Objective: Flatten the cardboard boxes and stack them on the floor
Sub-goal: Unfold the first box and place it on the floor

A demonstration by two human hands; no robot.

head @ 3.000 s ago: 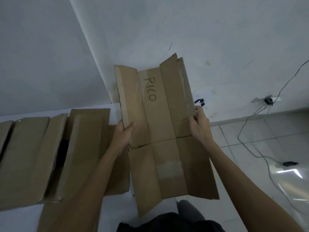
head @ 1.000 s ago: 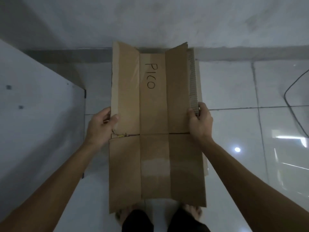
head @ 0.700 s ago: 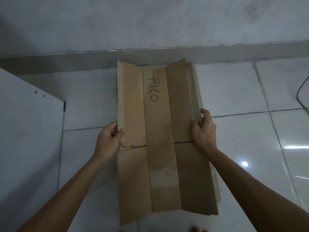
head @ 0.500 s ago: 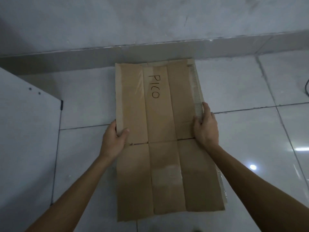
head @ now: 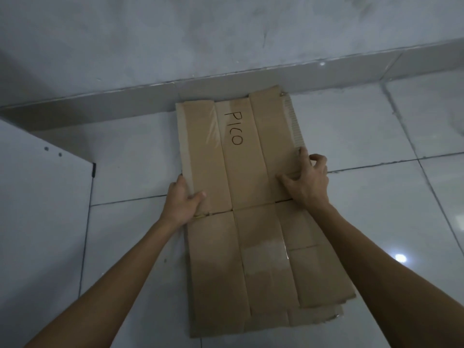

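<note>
Head view: two hands, left hand (head: pixel 182 200) and right hand (head: pixel 307 181), on one flattened box (head: pixel 251 209).

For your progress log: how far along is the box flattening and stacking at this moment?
Done: the "PICO" box is flat and lies on the floor by the wall, on top of another flattened box whose edge shows at its near end. In hand: the left hand grips its left edge; the right hand rests on its right edge, fingers loose. Left: letting go. No other boxes are in view.
</note>
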